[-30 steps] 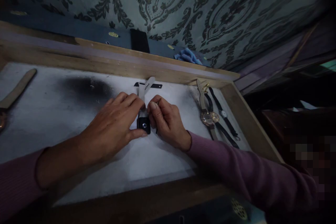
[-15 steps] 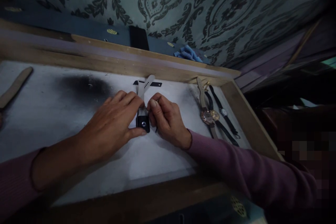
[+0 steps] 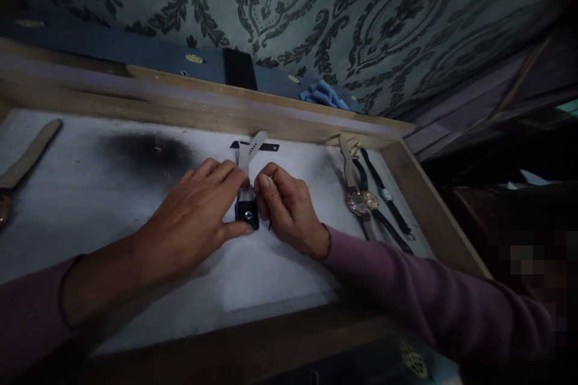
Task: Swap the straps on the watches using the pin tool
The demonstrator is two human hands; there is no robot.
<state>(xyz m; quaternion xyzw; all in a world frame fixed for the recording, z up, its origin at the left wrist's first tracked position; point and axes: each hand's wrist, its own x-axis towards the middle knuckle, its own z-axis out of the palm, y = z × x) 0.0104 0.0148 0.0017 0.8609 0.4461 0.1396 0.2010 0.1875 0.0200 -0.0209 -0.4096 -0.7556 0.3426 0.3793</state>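
Note:
A small black block with a round silvery centre lies on the white surface. From its far end runs a pale grey watch strap. My left hand is closed round the block and strap, thumb at the near edge, fingers over the strap. Close beside it on the right, my right hand is pinched, fingertips at the block's side. A thin dark tip shows below those fingers; what they hold is mostly hidden. Just beyond the strap lies a flat dark strip with a hole at one end.
Several wristwatches lie at the right inside the wooden-rimmed tray. Another watch with a beige strap is at the far left. Behind the rim are a black flat object and a blue cloth.
Both hands keep nearly the same pose at the black block. The whole view has shifted very slightly; nothing has been taken up or let go.

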